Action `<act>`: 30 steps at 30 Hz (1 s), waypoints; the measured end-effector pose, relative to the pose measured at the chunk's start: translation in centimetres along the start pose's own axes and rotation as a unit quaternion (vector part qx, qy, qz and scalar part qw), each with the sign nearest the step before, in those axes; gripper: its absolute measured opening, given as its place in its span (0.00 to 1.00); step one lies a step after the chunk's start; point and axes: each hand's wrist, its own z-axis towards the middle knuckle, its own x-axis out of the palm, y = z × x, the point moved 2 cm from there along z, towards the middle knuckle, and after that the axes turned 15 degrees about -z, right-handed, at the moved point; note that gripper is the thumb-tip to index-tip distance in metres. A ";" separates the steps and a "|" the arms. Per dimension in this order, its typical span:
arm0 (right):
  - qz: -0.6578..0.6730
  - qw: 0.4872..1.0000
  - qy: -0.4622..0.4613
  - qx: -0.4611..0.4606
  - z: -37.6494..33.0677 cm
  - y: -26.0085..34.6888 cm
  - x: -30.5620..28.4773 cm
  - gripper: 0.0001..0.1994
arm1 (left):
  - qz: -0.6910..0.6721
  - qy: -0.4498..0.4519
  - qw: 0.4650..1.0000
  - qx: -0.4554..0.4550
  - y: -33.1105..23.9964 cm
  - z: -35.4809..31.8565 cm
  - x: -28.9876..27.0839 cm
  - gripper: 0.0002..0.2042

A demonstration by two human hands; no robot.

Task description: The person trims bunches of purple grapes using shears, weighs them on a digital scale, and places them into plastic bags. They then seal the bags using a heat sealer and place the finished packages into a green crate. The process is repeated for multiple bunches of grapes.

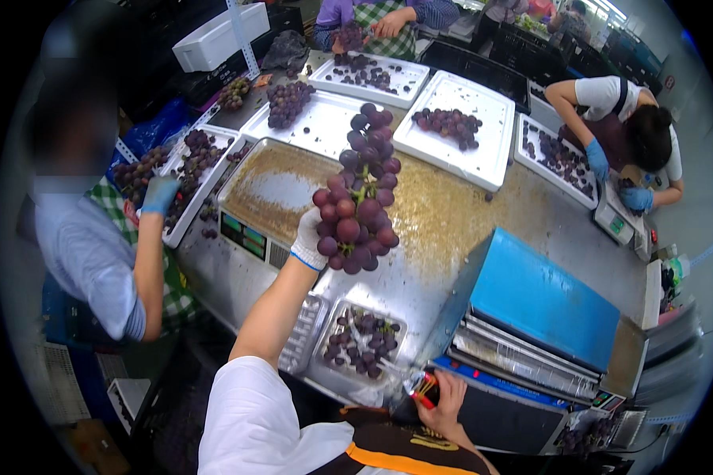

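Low by the chest, the right hand (445, 396) clenches red scissors (425, 389). Gloved left hand (309, 240) fingers grasp a heavy, fragile grape bunch (359, 194) above the surface (444, 214); best held by its stem.

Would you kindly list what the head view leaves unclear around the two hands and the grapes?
- Left hand: its gloved fingers are hidden behind the grape bunch, so the grip on the stem is unseen.
- Right hand: it holds small red-handled scissors, whose blades are too small to tell open or closed.
- Clear tray of grapes: glare on the plastic blurs its contents.
- Scale display: too small to read.
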 end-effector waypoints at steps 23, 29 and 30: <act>0.275 0.934 0.228 0.018 -5.3 -0.7 -8.8 0.27 | 0.069 -0.210 0.951 -0.217 13.1 -23.6 7.6 0.39; 0.216 0.879 0.422 0.053 -0.6 0.0 -8.7 0.23 | 0.064 -0.280 0.932 -0.222 9.5 -25.5 4.3 0.34; 0.206 0.866 0.452 0.055 0.4 0.4 -8.7 0.23 | 0.105 -0.249 0.931 -0.244 9.4 -25.0 5.3 0.38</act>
